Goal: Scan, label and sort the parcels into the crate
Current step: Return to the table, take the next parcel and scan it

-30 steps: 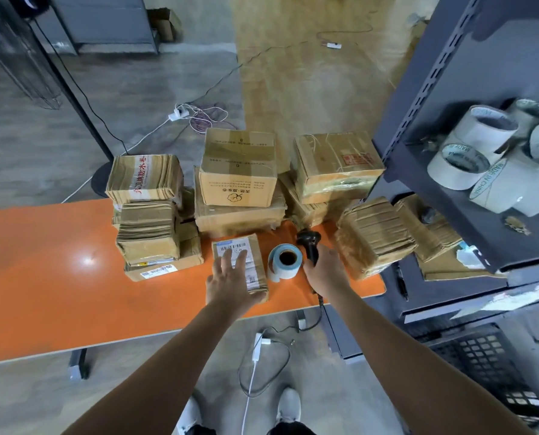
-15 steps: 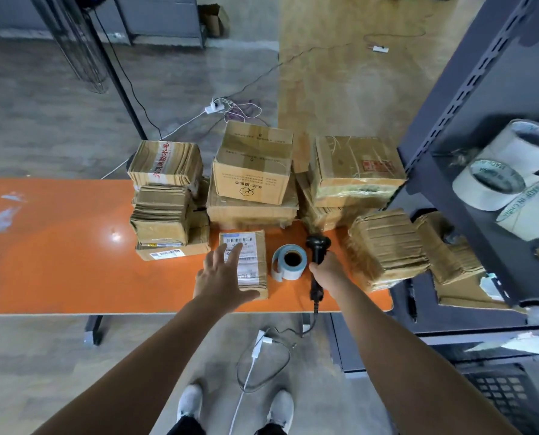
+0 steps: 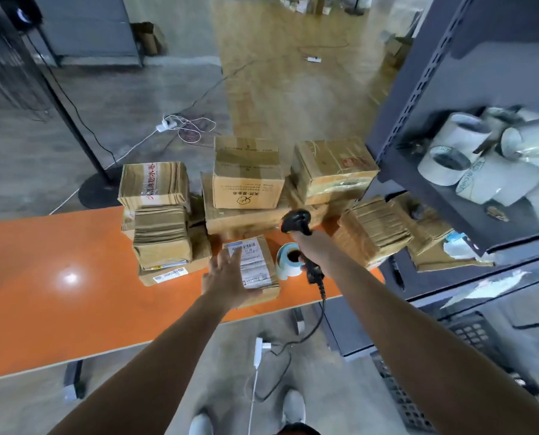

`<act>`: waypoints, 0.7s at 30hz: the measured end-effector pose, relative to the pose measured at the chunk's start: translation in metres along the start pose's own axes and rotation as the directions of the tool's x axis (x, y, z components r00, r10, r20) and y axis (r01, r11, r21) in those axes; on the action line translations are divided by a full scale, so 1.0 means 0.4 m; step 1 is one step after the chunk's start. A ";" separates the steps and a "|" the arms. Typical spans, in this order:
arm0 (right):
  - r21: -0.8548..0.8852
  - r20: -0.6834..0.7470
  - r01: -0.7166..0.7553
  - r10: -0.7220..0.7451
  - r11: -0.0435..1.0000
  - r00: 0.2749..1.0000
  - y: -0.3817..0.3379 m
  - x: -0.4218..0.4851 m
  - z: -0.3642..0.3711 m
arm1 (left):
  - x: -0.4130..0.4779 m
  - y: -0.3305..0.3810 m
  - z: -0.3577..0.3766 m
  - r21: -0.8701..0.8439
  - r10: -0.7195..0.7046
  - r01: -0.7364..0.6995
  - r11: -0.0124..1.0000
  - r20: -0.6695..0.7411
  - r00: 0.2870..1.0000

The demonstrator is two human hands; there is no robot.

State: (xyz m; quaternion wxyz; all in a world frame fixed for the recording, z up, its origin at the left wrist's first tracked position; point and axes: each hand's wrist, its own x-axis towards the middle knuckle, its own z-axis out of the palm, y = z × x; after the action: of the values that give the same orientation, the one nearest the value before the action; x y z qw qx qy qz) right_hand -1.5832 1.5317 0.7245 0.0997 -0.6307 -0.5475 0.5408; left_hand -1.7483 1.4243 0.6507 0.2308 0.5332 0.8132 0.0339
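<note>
— Cardboard parcel, where?
— Table's near edge, six o'clock of the stacks. I see left hand flat on it, fingers spread; right hand wraps the scanner.
— Step?
— Scanning, I judge. Next: aim at the barcode.

- Two hands: a left hand and a right hand
- One black scanner
- One blue label roll
- One orange counter
- Two white shoes

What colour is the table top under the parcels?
The table top is glossy orange; head view shows it best.
</note>
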 end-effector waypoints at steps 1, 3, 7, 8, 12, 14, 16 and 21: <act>0.004 0.014 -0.010 0.010 1.000 1.000 -0.011 -0.016 0.019 | 0.001 -0.008 -0.003 -0.002 0.014 -0.014 1.000 0.004 1.000; 0.015 0.030 -0.015 0.014 1.000 0.999 -0.029 -0.038 0.054 | 0.001 -0.027 -0.006 -0.015 0.036 -0.035 0.999 0.011 0.999; 0.011 0.034 -0.028 0.027 1.000 0.999 -0.044 -0.056 0.104 | -0.014 -0.065 -0.004 -0.056 0.099 -0.098 0.994 0.010 0.995; -0.002 0.024 -0.026 0.026 1.000 0.999 -0.044 -0.058 0.114 | -0.020 -0.071 -0.003 -0.065 0.106 -0.105 0.992 0.012 0.994; -0.062 -0.013 -0.019 0.018 0.998 1.000 -0.049 -0.081 0.143 | -0.034 -0.088 -0.007 -0.088 0.128 -0.126 0.988 0.017 0.992; -0.046 -0.004 -0.026 0.026 0.999 1.000 -0.055 -0.091 0.154 | -0.034 -0.097 -0.010 -0.098 0.140 -0.138 0.986 0.017 0.990; -0.046 -0.002 -0.029 0.029 0.999 1.000 -0.062 -0.098 0.162 | -0.033 -0.105 -0.015 -0.093 0.146 -0.144 0.985 0.014 0.989; -0.061 -0.005 -0.023 0.022 0.998 1.000 -0.075 -0.115 0.175 | -0.034 -0.116 -0.020 -0.090 0.158 -0.156 0.984 0.020 0.987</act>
State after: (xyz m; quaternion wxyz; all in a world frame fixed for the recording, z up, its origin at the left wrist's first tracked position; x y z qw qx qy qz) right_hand -1.6477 1.4738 0.7449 0.0755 -0.6408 -0.5564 0.5236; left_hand -1.7866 1.3939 0.6485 0.2613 0.5855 0.7632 0.0806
